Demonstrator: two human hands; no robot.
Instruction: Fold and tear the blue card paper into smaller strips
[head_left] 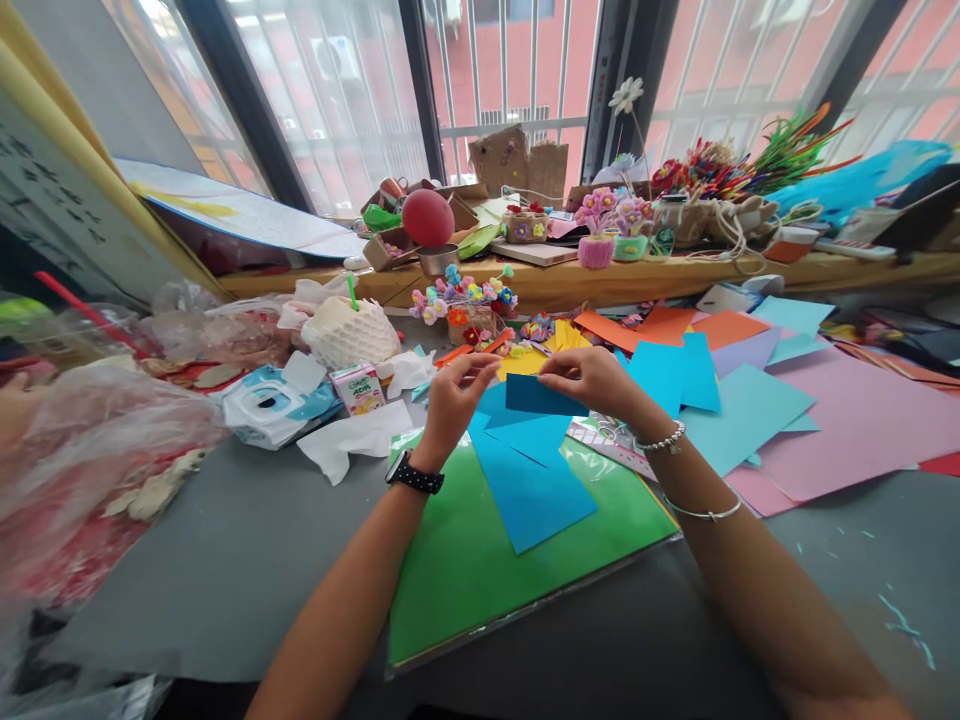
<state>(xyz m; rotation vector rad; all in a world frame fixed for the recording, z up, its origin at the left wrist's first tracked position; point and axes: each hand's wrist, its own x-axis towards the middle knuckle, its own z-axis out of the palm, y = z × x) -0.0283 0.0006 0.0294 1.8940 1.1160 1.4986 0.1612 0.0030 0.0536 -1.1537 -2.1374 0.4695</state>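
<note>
A dark blue strip of paper (pixel 536 396) is pinched at its upper right by my right hand (pixel 600 383), thumb and fingers closed on it. My left hand (pixel 459 395) is just left of the strip, fingers bent and a little apart, with nothing visible in them. Below both hands, bright blue paper sheets (pixel 529 500) overlap on a green plastic-covered pack (pixel 457 590). A pinkish ruler (pixel 611 448) lies partly under my right wrist.
Coloured paper sheets (pixel 862 420) spread across the right. Left stand a wet-wipe pack (pixel 274 400), a small carton (pixel 358 389), a white foam-netted item (pixel 351 333) and plastic bags (pixel 112 440). Craft flowers (pixel 465 300) and a crowded windowsill ledge (pixel 540 288) lie behind.
</note>
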